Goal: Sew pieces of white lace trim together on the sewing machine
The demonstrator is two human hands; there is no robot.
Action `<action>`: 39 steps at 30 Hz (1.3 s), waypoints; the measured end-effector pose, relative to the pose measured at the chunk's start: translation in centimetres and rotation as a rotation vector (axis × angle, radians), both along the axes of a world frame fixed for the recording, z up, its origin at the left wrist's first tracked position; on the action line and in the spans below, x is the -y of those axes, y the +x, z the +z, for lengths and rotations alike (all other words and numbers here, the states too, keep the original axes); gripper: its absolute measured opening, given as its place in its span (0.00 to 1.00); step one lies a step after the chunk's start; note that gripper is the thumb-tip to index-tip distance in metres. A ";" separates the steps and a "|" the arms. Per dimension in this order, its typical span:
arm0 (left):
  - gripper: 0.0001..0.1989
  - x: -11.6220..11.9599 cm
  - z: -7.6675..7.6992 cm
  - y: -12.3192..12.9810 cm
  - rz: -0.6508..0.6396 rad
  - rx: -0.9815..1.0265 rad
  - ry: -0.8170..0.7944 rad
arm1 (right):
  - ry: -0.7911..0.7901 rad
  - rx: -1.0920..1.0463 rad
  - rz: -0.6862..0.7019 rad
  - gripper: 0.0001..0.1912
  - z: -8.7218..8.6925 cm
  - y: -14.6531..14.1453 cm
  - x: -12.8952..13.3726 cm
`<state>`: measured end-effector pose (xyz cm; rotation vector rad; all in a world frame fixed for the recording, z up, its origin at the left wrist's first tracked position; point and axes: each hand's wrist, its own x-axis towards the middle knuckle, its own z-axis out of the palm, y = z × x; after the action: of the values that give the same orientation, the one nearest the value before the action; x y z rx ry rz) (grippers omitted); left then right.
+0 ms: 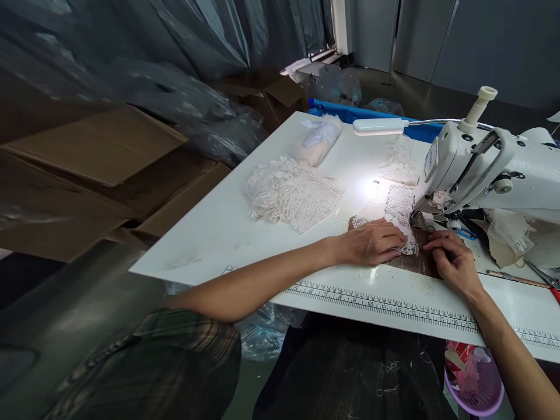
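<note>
A white sewing machine (485, 169) stands at the right of the white table (210, 233). White lace (399, 201) lies under its needle area, on a brown plate. My left hand (375, 242) rests palm down on the lace's near left edge, its fingers stretched toward the needle. My right hand (452, 259) is just right of the lace on the brown plate, fingers bent, thumb and index close together; whether anything is between them is too small to tell. A fanned pile of lace (293, 189) lies left of the hands, with a rolled cream bundle (320, 140) behind it.
A lit lamp (380, 126) hangs over the table. More lace (399, 158) lies behind the needle. Scissors (552, 281) are at the far right. A printed ruler (367, 302) follows the front edge. Below are a purple basket (481, 396) and, leftward, cardboard boxes (87, 146).
</note>
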<state>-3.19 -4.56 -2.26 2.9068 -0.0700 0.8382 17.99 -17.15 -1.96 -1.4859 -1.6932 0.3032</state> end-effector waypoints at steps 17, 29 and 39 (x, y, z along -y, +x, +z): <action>0.12 1.2 1.4 0.5 0.219 0.285 -0.259 | 0.060 0.308 0.187 0.15 0.6 -0.6 0.3; 0.11 0.7 2.4 0.9 0.139 0.297 -0.019 | -0.053 0.348 0.204 0.20 0.4 -1.6 0.6; 0.12 1.9 1.3 -0.2 0.023 -0.062 0.132 | -0.034 0.323 0.184 0.14 0.5 -1.6 0.7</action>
<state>-3.43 -6.46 -0.96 3.0600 -0.0895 0.7743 16.39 -17.85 -1.41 -1.4648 -2.0974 0.1976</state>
